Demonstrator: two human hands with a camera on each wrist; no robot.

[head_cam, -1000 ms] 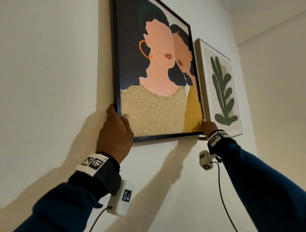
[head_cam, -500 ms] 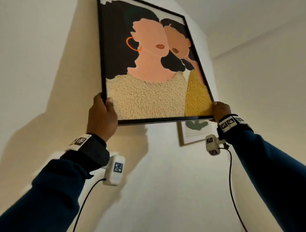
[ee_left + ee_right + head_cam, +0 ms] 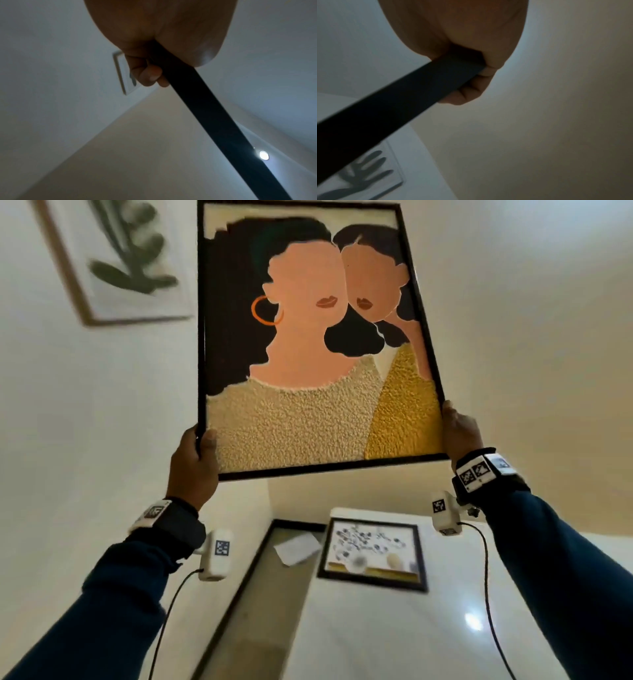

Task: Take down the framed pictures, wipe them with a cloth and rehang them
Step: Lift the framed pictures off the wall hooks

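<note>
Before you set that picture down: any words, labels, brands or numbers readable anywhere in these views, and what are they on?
No readable words or numbers in any view.
Wrist bands: black-and-white square code patterns only, no letters.
Wrist cameras: the same kind of code square, no text.
Picture of two faces: no caption or signature visible.
Leaf picture and small picture below: too blurred to tell.

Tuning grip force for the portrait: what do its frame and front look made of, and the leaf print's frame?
Portrait frame: thin, black, matte, with no glare in the wrist views; painted wood or metal, can't tell which. Its front: the sweaters look nubby, either real texture or print; no reflections, so any glazing is unconfirmed. Leaf print's frame: light tan, wood-look, blurred. The left hand and right hand grip the lower corners.
</note>
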